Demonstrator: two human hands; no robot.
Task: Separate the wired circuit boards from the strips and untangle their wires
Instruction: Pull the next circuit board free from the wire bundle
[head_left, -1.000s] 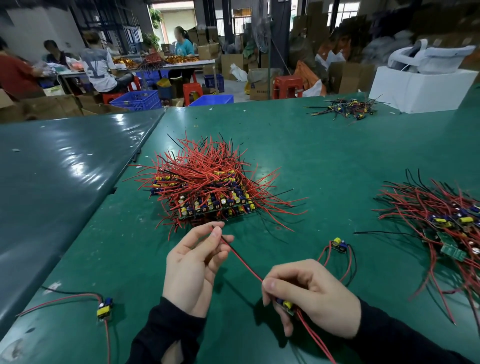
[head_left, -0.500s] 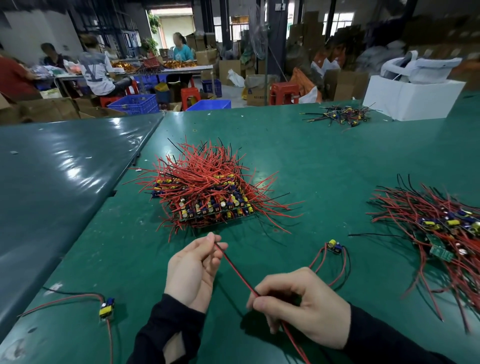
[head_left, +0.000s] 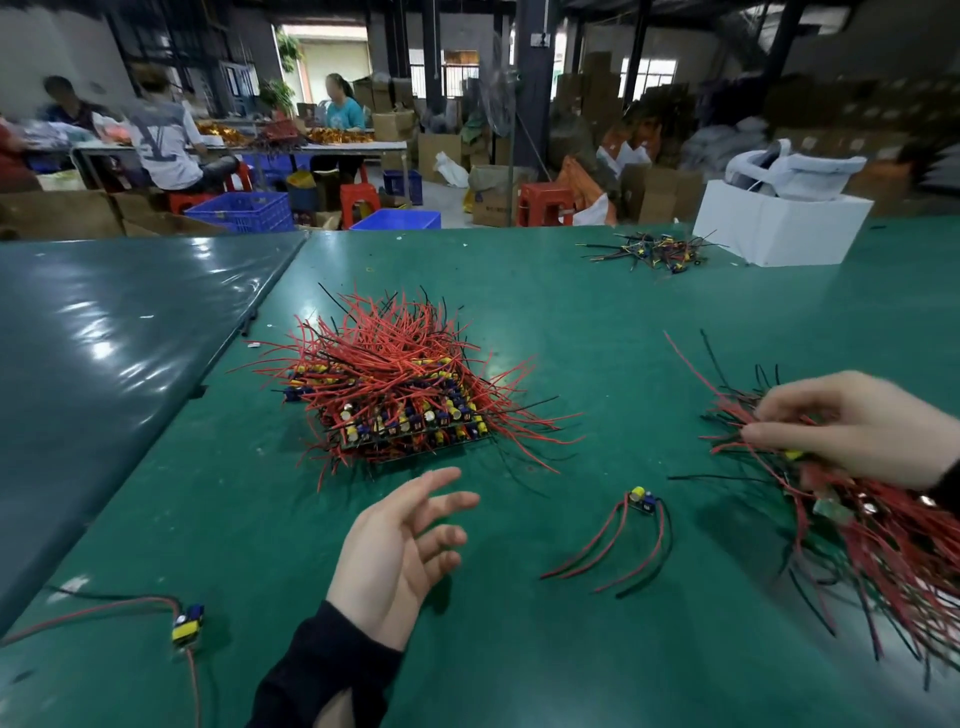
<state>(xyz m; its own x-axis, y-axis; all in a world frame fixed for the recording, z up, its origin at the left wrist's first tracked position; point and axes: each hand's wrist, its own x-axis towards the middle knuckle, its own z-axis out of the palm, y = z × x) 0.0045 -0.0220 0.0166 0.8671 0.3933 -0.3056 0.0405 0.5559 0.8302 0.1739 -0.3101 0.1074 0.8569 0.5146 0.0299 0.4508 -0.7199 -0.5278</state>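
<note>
**Wired boards in two heaps, right hand in the right-hand one**

Wired circuit boards, small green strips bristling with red and black leads, lie in a stacked heap (head_left: 400, 395) at the frame's centre and a looser tangle (head_left: 878, 525) at the right edge, both on the green felt-covered table (head_left: 597, 322). The right hand (head_left: 852, 426) reaches into that tangle, fingers curled among the wires. The left hand (head_left: 400, 545) hovers low centre, fingers spread, holding nothing. One separated board (head_left: 641, 501) lies between the hands, another (head_left: 188, 621) at lower left.
</note>
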